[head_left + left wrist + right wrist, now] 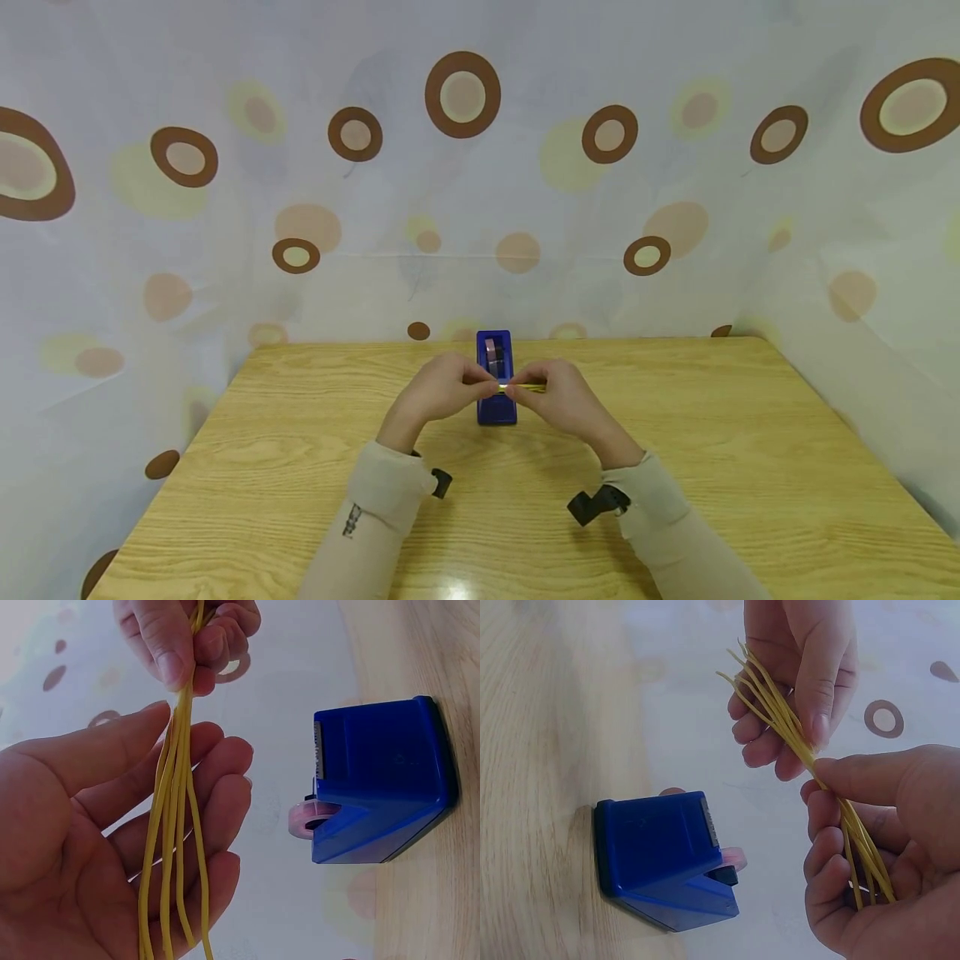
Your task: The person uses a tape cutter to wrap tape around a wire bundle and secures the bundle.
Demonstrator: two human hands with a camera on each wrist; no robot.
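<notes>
Between left hand (444, 388) and right hand (564, 402), both pinching them, yellow cords (805, 752) are gathered, seemingly bound mid-length; whether more wrapping remains is unclear.

Head cam evenly lit w/ glare (455, 590) on table (225, 517) btm ctr, edges stretched; wrist cams dimmer, bluish.

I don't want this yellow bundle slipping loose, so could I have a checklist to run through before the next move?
1. Left hand pinching the yellow strands: ok.
2. Right hand pinching them close beside it: ok.
3. Strand ends gathered together: not ok, they fan apart.
4. Blue tape dispenser standing on the table: ok.
5. Tape roll in the dispenser: ok.
6. Tape wrapped firmly round the strands: cannot tell, fingers cover part of the join.
</notes>
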